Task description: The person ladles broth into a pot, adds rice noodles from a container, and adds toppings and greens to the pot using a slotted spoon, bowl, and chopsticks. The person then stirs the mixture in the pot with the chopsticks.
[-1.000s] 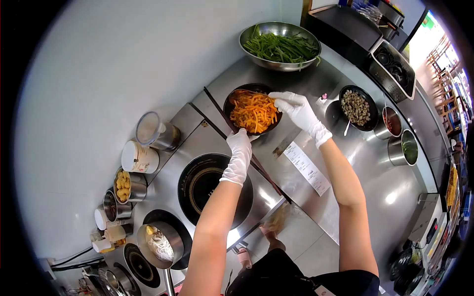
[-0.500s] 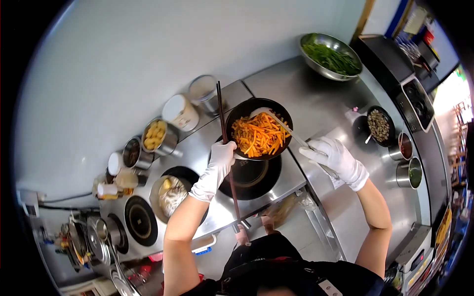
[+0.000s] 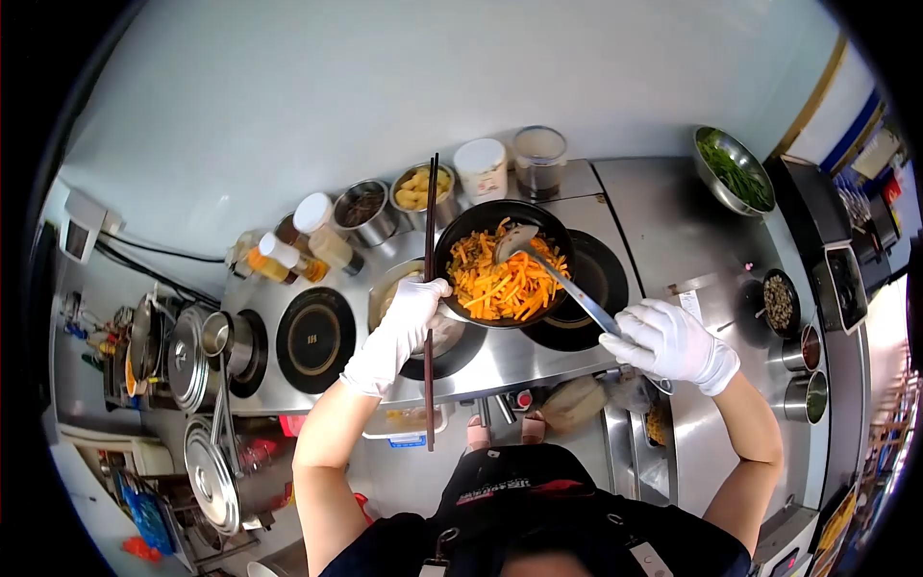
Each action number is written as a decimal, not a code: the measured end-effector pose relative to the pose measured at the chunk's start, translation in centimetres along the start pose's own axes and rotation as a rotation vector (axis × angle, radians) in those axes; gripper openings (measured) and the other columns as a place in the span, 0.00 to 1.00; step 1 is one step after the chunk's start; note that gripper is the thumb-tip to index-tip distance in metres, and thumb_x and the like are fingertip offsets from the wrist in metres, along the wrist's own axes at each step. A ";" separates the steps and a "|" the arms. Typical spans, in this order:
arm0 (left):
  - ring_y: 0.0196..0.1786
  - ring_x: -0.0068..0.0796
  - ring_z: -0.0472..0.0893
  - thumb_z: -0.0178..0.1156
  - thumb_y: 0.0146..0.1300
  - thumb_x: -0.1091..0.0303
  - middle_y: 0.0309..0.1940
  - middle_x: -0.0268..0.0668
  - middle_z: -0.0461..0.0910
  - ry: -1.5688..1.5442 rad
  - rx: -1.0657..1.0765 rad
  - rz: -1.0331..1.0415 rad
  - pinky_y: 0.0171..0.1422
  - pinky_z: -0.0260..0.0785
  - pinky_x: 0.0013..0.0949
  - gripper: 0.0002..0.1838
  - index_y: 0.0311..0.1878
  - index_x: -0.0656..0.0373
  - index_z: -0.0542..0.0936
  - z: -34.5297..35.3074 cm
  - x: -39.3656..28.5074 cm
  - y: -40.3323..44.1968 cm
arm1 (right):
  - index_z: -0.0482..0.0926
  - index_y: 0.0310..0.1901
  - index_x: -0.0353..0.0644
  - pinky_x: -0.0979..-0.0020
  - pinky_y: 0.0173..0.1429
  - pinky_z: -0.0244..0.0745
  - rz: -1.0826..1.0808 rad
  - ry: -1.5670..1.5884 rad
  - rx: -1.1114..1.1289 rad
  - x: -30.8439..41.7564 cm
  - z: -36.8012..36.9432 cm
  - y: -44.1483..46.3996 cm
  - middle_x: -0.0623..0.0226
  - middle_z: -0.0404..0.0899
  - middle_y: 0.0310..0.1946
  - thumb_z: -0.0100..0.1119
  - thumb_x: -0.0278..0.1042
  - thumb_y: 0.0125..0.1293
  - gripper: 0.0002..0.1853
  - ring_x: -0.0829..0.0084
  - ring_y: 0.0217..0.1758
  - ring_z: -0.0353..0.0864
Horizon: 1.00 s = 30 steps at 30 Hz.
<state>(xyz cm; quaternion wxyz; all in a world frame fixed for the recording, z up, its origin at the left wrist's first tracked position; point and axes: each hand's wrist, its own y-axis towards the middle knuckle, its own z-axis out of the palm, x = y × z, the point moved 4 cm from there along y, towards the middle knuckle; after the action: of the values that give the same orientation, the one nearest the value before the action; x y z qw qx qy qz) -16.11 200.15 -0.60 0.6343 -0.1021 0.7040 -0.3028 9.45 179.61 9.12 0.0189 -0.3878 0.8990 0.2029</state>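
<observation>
My left hand point(image 3: 409, 313), in a white glove, grips the near left edge of a round black bowl point(image 3: 556, 226). The same hand holds a pair of long dark chopsticks point(image 3: 431, 385) upright along the bowl's left side. Orange carrot strips point(image 3: 500, 288) mixed with small brown bits fill the bowl, which hangs above the hob. My gloved right hand point(image 3: 668, 341) is closed around the handle of a metal ladle point(image 3: 585, 302). Its head rests in the carrot strips. Partly hidden under my left hand and the bowl is a pan point(image 3: 381, 293) with pale food in it.
Black hob plates point(image 3: 315, 338) line the steel counter. Along the wall stand a pot of yellow chunks point(image 3: 423, 188), a white tub point(image 3: 481, 171) and a clear container point(image 3: 540, 159). A steel bowl of greens point(image 3: 735, 173) sits back right; a black dish point(image 3: 781, 301) lies farther right.
The view has turned and shifted. The black bowl has moved left, from above the right hob plate toward the pan of pale food. The ladle's head is turned differently in the carrots.
</observation>
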 end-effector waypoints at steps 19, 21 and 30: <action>0.24 0.45 0.83 0.52 0.60 0.80 0.30 0.53 0.79 0.019 -0.245 -0.059 0.25 0.81 0.40 0.10 0.40 0.83 0.73 -17.7 2.6 -3.0 | 0.78 0.51 0.34 0.79 0.34 0.72 0.679 1.200 -0.427 4.8 14.2 17.7 0.68 0.80 0.28 0.55 0.28 0.70 0.12 0.80 0.28 0.77; 0.12 0.28 0.70 0.55 0.57 0.77 0.17 0.39 0.72 -0.149 -0.317 -0.063 0.13 0.52 0.29 0.06 0.35 0.72 0.76 -17.9 3.7 -2.7 | 0.80 0.49 0.35 0.82 0.34 0.72 0.832 1.436 -0.380 3.7 16.0 18.4 0.70 0.80 0.27 0.52 0.32 0.73 0.12 0.84 0.28 0.76; 0.10 0.21 0.62 0.56 0.56 0.76 0.15 0.32 0.70 -0.027 -0.237 0.085 0.13 0.50 0.26 0.06 0.36 0.66 0.78 -21.7 7.1 0.2 | 0.76 0.45 0.30 0.75 0.31 0.79 1.204 1.614 -0.356 -0.1 18.0 19.5 0.56 0.81 0.28 0.42 0.35 0.76 0.16 0.72 0.25 0.81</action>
<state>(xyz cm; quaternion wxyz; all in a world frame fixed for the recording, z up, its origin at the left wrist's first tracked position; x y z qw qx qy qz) -38.00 203.03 -6.34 0.6394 -0.1501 0.7300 -0.1890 -6.44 198.51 -0.56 -0.7554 0.1102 0.6458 -0.0123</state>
